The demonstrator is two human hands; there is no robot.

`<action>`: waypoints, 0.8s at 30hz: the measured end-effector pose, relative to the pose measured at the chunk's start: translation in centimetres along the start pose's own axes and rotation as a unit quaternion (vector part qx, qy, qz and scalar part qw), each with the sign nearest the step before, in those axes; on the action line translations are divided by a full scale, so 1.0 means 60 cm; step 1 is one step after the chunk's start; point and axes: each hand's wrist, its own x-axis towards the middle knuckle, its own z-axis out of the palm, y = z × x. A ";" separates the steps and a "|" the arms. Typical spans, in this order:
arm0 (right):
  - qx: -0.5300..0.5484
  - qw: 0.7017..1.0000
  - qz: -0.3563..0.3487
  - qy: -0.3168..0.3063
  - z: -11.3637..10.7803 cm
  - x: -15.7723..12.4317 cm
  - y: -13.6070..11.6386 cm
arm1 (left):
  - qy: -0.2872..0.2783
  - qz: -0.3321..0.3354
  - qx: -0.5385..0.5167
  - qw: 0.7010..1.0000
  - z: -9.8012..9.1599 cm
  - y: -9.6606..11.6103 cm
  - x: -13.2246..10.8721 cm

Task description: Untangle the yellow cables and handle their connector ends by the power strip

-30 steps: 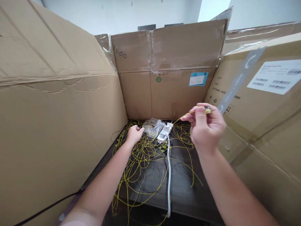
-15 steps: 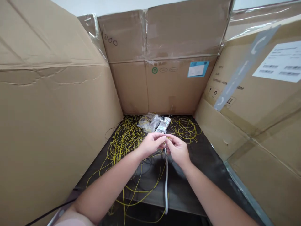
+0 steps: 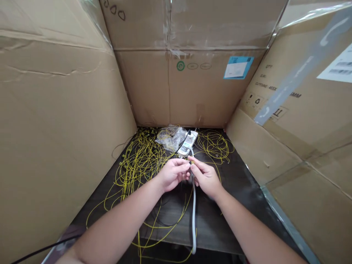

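Yellow wires: tangled on the bench, to the left of the left hand.
Plastic bag: beyond the left hand.
Left hand: fingertips pinch one small black-and-yellow piece.
Power strip: beyond this piece.
Piece: between the fingertips of left hand and right hand.
Right hand: pinches the same piece.

From here, the fingers mostly hide the tiny black-and-yellow piece; the white label is cut off.
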 end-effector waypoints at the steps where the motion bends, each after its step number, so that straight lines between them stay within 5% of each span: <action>1: 0.007 1.000 0.003 -0.004 0.000 -0.001 -0.001 | 0.008 0.019 0.023 1.000 0.000 -0.001 -0.001; 6: 0.046 0.998 0.008 0.028 0.003 0.000 -0.011 | 0.038 0.078 0.108 0.990 0.001 -0.004 -0.001; 16: -0.054 0.996 -0.051 0.046 0.000 -0.003 0.002 | 0.048 0.064 0.162 0.983 -0.006 -0.015 0.003; 24: -0.272 0.927 -0.251 0.063 -0.011 0.002 -0.002 | 0.138 0.032 0.133 0.981 -0.009 -0.011 0.012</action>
